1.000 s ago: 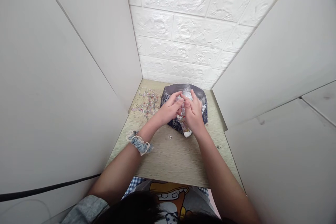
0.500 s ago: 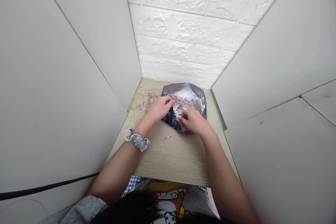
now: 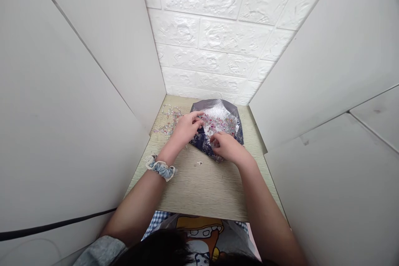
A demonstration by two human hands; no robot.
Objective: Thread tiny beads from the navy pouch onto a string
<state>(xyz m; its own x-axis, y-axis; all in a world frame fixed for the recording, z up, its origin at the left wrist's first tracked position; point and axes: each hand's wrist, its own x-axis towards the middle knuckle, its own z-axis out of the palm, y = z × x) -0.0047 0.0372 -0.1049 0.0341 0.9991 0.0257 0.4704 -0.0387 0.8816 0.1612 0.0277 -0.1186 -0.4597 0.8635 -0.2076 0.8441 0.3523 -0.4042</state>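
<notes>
A pouch [image 3: 215, 106], silvery inside and dark blue with a pale pattern outside, lies spread out on the small table. Many small pink, red and clear beads [image 3: 220, 124] are scattered over its silvery lining. My left hand [image 3: 186, 128] is over the pouch's left side, index finger stretched out, thumb and another finger drawn together; anything between them is too small to make out. At the near side of the pouch, my right hand [image 3: 229, 148] has its fingertips curled down among beads. What they pinch, if anything, is hidden.
Strung beads [image 3: 168, 121] lie in loose loops left of the pouch. A tiny dark-and-white piece [image 3: 200, 163] rests on the tabletop [image 3: 205, 191] in front of it. White panels [image 3: 311, 70] close in both sides, and a white brick-patterned wall [image 3: 215, 58] stands behind.
My left index finger has lifted and straightened away from the thumb. The right hand has shifted slightly, its fingers still low at the beads. The whole view has moved a little.
</notes>
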